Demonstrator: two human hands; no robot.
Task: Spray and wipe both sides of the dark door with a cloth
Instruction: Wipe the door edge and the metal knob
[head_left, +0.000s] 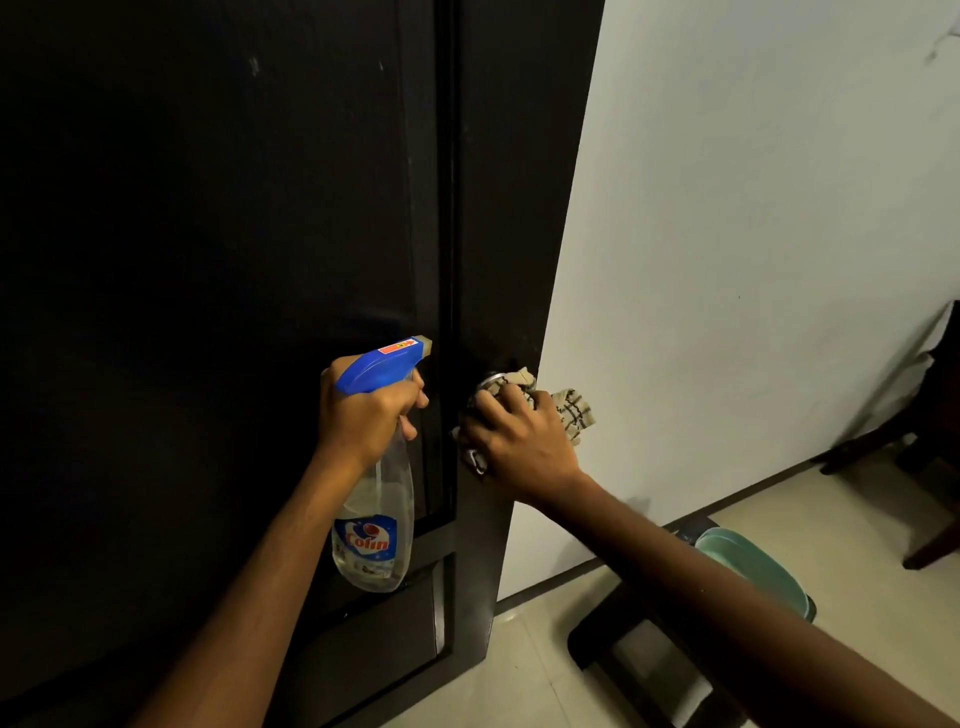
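Observation:
The dark door (218, 234) fills the left half of the view, its free edge running down the middle. My left hand (366, 410) grips a clear spray bottle (376, 519) with a blue trigger head, its nozzle pointing right toward the door's edge. My right hand (519, 436) holds a beige checked cloth (571, 410) bunched over the metal door knob (491, 380), fingers curled round it. Only a sliver of the knob shows above the cloth.
A white wall (753, 234) stands right of the door. On the tiled floor (524, 670) lie a dark stool or frame (613, 639) and a green bin (758, 566). Dark wooden furniture legs (930, 426) are at the far right.

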